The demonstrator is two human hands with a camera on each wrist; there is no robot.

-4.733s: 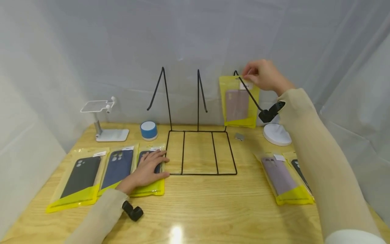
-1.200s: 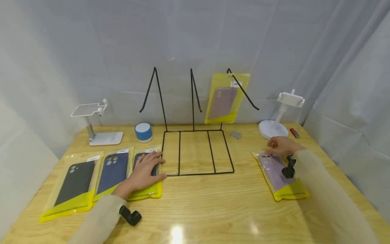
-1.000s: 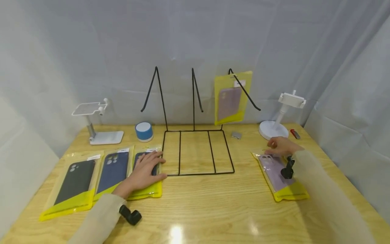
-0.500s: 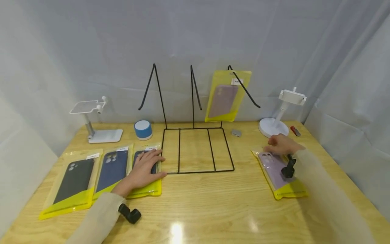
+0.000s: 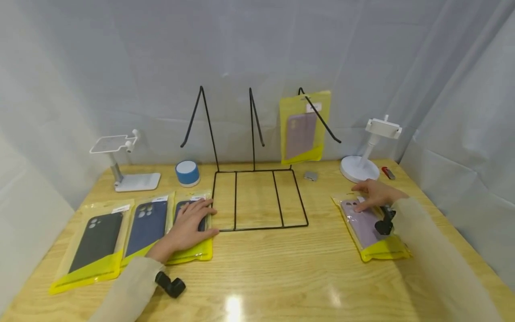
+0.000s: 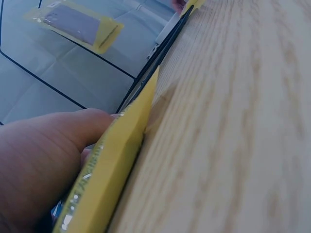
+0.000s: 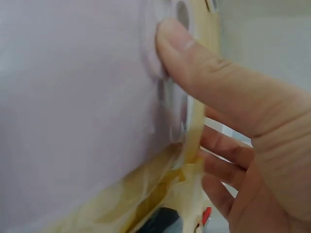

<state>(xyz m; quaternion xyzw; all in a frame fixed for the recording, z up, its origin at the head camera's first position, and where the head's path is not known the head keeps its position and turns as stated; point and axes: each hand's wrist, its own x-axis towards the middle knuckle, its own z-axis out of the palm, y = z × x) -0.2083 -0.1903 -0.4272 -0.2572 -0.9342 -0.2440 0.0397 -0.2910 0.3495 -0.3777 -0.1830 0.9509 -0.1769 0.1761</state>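
Note:
My left hand [image 5: 189, 228] lies with extended fingers on a bagged dark blue phone case [image 5: 195, 255] at the front left. In the left wrist view, its thumb is at the edge of the yellow bag [image 6: 109, 170]. My right hand [image 5: 378, 196] holds the top end of a bagged lilac phone case [image 5: 366, 228] lying at the right. In the right wrist view, the thumb presses by the camera cutouts and the other fingers are behind the bag's edge. Another bagged lilac phone case [image 5: 301, 134] hangs on the right hook of the black wire rack [image 5: 257, 229].
At left lie a bagged black phone case [image 5: 96, 235] and a bagged blue phone case [image 5: 148, 223]. Behind them stand a white phone stand [image 5: 138, 182] and a blue-and-white cylinder [image 5: 187, 174]. A second white stand [image 5: 359, 169], a red USB stick [image 5: 388, 173] and a small grey piece [image 5: 310, 176] sit at back right.
The right hand has let go of the hanging bag and come down to the lilac case at right. Its thumb has since spread onto the case. The hanging bag swings; the left hand stays put.

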